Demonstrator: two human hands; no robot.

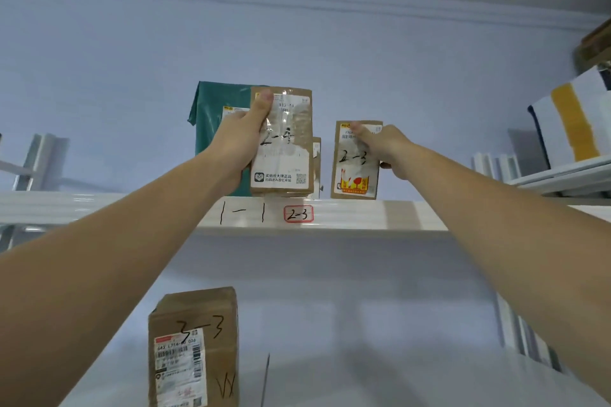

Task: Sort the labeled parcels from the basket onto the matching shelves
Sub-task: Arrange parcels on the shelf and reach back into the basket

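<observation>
Brown parcel marked 2-4 [282, 142] gripped by left hand [239, 145], thumb over its top edge, bottom edge at the upper shelf [347, 213] lip, in front of green bag [211, 122]. Parcel marked 2-3 [355, 160] upright just beside, pinched by right hand [388, 149], above 2-3 tag [298, 214]. Bare shelf room rightward. Box marked 3-3 [195, 347] on lower shelf.

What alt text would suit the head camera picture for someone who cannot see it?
Two bare arms reach up to a white shelf: the left hand grips a brown parcel marked 2-4, the right hand holds a parcel marked 2-3 above a red-framed 2-3 tag.
</observation>
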